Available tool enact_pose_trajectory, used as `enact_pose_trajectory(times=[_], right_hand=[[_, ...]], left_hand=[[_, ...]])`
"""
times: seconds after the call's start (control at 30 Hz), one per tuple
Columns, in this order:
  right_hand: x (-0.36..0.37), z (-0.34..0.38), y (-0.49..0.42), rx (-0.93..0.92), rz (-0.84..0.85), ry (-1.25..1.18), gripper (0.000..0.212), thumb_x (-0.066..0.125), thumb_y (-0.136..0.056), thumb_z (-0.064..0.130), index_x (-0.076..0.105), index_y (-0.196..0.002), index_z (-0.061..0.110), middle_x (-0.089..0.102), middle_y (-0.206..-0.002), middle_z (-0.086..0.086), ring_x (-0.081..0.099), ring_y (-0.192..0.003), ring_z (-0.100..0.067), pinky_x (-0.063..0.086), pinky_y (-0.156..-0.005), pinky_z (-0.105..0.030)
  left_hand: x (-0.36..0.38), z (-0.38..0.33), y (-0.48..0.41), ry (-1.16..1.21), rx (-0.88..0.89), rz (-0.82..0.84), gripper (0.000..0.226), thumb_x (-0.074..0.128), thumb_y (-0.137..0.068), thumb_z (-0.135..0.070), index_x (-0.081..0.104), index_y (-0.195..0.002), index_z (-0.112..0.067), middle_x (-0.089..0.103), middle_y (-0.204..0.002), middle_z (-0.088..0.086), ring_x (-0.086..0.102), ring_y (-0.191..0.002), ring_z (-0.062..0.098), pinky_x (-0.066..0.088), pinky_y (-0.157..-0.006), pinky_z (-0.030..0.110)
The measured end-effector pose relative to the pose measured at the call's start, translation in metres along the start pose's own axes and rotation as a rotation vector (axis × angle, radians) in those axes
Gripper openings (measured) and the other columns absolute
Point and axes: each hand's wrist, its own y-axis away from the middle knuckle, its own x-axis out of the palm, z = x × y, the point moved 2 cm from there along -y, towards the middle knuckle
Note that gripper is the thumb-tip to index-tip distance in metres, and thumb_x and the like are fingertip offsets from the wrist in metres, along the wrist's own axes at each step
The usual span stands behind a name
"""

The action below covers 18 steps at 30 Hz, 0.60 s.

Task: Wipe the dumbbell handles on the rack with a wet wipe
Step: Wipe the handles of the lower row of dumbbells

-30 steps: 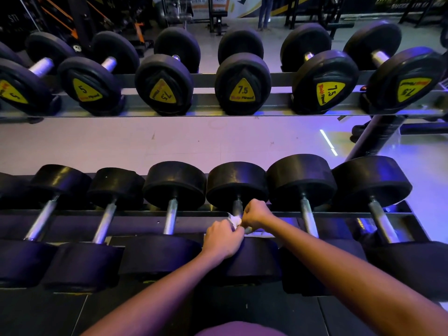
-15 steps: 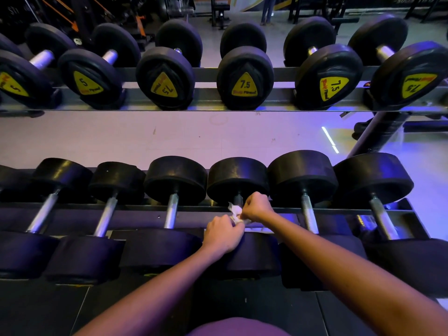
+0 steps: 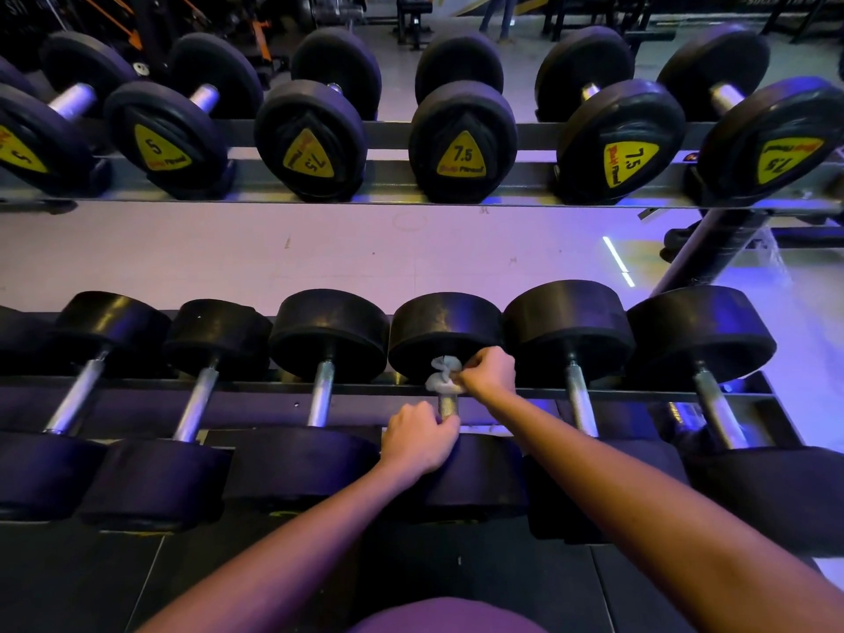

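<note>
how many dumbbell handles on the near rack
6 silver metal handles: three bare at left, the fourth gripped by the left hand, right hand pinching a white wet wipe on it, two bare beyond. Another may hide far left.

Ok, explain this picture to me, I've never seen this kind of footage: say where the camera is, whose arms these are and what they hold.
The camera is worn on the person's head and looks down, so the bare arms are their own. Before them a rack holds black dumbbells side by side, with a further row bearing yellow 5 and 7.5 labels behind. The right hand pinches a white wet wipe bunched round the far end of one metal handle. The left hand grips the same handle nearer the person.
</note>
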Motion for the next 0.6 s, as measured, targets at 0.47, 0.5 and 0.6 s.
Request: enact_pose_trajectory(times=[0.47,0.5,0.6], right_hand=[[0.010,-0.001,0.000,0.037,-0.028,-0.044,0.029,0.082,-0.073,0.024,0.073,-0.092,0.004,0.071,-0.091,-0.010,0.067,-0.089,-0.021,0.048,-0.070,-0.023],[0.011,-0.001,-0.001,0.029,-0.038,-0.038,0.024,0.080,-0.074,0.021,0.073,-0.090,0.004,0.071,-0.090,-0.010,0.067,-0.089,-0.022,0.050,-0.072,-0.024],[0.013,-0.004,0.000,0.007,-0.055,-0.024,0.013,0.075,-0.076,0.013,0.073,-0.086,0.005,0.071,-0.089,-0.011,0.067,-0.089,-0.024,0.054,-0.076,-0.028]], left_hand=[[0.001,0.001,0.001,0.028,-0.005,0.003,0.041,0.045,-0.084,-0.046,0.067,-0.078,-0.013,0.065,-0.080,0.007,0.061,-0.080,0.026,0.045,-0.064,0.034],[0.001,0.001,0.000,0.025,0.000,0.000,0.041,0.045,-0.084,-0.046,0.067,-0.077,-0.012,0.065,-0.081,0.008,0.060,-0.081,0.027,0.044,-0.064,0.034],[0.000,0.001,0.001,0.014,0.000,-0.003,0.040,0.045,-0.084,-0.045,0.067,-0.076,-0.012,0.064,-0.080,0.007,0.060,-0.082,0.028,0.042,-0.064,0.033]])
